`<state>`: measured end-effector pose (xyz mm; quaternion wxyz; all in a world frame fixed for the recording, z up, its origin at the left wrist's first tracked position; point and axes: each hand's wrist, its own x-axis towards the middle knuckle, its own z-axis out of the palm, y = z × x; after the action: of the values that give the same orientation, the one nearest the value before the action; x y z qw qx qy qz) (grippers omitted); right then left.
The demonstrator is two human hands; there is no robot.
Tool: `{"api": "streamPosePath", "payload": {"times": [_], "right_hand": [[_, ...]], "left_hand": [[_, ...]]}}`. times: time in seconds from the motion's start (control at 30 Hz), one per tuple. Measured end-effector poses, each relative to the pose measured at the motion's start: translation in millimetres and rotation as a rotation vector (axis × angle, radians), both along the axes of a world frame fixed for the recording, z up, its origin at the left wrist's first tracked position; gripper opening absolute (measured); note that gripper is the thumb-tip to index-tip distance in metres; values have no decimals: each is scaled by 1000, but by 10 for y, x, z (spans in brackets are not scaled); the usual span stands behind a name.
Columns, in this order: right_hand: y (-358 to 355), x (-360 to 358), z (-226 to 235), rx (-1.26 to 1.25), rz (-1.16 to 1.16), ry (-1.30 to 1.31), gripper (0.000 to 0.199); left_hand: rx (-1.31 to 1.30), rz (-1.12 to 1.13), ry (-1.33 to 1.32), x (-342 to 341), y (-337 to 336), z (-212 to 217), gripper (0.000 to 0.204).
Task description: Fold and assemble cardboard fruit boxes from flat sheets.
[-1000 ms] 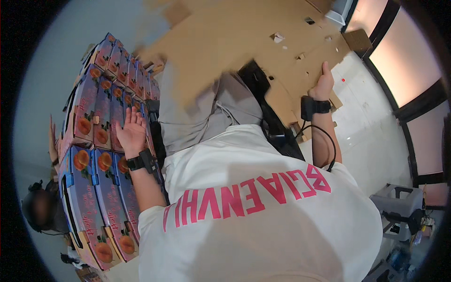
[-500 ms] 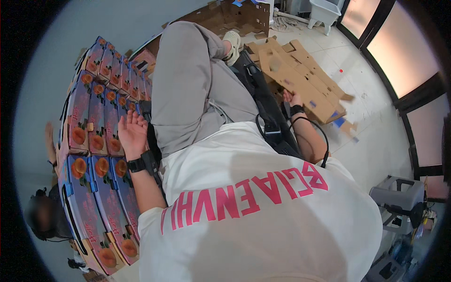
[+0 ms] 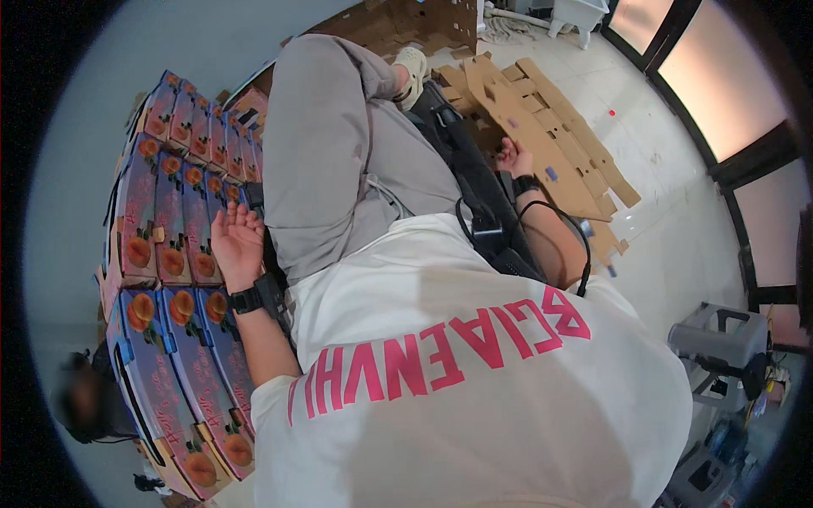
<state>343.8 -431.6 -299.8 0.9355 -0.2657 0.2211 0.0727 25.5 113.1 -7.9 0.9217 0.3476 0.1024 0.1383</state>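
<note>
My left hand [image 3: 238, 241] lies palm up beside my thigh, fingers loosely spread and nothing in it. It is next to the stack of blue and pink fruit-printed boxes [image 3: 174, 229]. On the other side, my right hand [image 3: 515, 159] has its fingers curled at the near edge of a flattened brown cardboard sheet [image 3: 542, 131]. The fingertips appear closed on that edge, though the contact is partly hidden. The sheet has slots, folded flaps and small blue patches. Black bands circle both wrists, and a cable loops beside my right forearm.
A person [image 3: 89, 394] is behind the box stack. A large open cardboard box [image 3: 415, 30] stands ahead, by my raised foot [image 3: 411, 78]. A black padded item [image 3: 474, 169] lies along my right thigh. Grey plastic stools [image 3: 720, 339] stand at the right, near glazed doors [image 3: 707, 76].
The cardboard sheet has shifted forward and slightly left, and my right hand has moved with it. My left hand stays still. The other person's raised hand is out of sight behind the boxes.
</note>
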Motion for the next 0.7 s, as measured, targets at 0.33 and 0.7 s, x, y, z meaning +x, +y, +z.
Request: {"api": "streamPosePath", "payload": {"times": [0.33, 0.7], "right_hand": [[398, 225, 269, -375, 615, -232, 70], [-1646, -997, -219, -1797, 454, 64, 52]], "left_hand": [[45, 24, -63, 23, -124, -26, 21], [141, 167, 87, 92, -151, -108, 20]]}}
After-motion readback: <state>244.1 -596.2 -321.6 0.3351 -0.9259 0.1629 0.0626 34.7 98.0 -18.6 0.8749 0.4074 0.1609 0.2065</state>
